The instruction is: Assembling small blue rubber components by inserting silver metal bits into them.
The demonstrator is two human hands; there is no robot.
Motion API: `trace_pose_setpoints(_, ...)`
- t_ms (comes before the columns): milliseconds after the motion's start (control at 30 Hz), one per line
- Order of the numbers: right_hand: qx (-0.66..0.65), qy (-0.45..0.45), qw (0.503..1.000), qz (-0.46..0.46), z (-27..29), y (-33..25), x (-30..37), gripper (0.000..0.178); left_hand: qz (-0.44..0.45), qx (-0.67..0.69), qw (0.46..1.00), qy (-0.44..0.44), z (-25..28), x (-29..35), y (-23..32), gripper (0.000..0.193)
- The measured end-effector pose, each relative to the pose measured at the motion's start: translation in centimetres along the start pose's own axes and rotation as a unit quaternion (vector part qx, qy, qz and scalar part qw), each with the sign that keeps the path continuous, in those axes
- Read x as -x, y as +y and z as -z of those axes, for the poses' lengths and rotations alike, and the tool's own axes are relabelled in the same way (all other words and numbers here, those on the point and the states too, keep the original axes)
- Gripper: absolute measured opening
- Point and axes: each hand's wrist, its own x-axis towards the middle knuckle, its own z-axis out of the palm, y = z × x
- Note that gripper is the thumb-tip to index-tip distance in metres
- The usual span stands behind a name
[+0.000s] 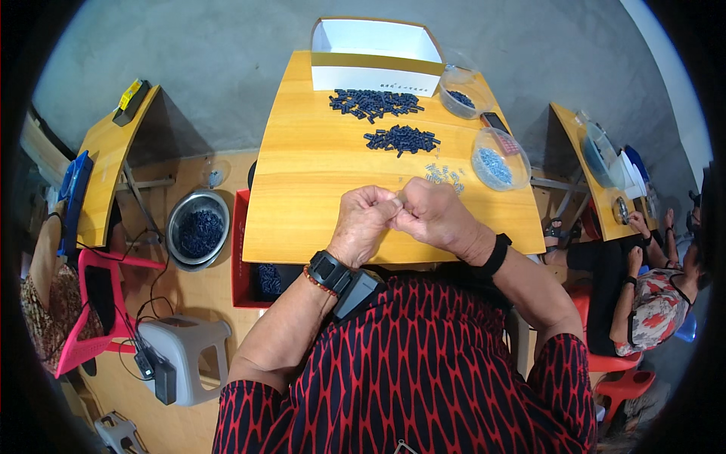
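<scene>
My left hand (360, 227) and my right hand (440, 218) meet over the table's near edge, thumbs and fingertips pinched together. Whatever they pinch is too small or hidden to name. Just beyond my right hand lies a scatter of small pale translucent pieces (445, 175). Farther back are two heaps of short dark-blue cylindrical pieces, a nearer heap (402, 139) and a farther heap (376, 104). To the right, a clear plastic bowl (522, 170) holds light-blue small pieces (493, 165).
A white-and-gold open box (378, 79) stands at the table's far edge, beside another clear tub (456, 107) with dark pieces. A dark phone-like object (495, 122) lies between the tubs. Left on the floor are a metal basin (175, 240), a red box (240, 250) and a grey stool (181, 333). People sit at both sides.
</scene>
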Motion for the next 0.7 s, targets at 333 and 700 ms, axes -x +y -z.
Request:
trace_pose_setpoints(333,-0.102,-0.035,0.990,-0.089,2.5,1.1,-1.0,0.024,0.006,-0.007,0.999,0.048,-0.7,0.6,1.8,0.001)
trace_pose_setpoints(700,0.045,-0.024,0.994,-0.100,0.8,5.8,-8.3,0.018,-0.339,-0.179,0.868,0.317,8.1,2.7,11.8,0.010)
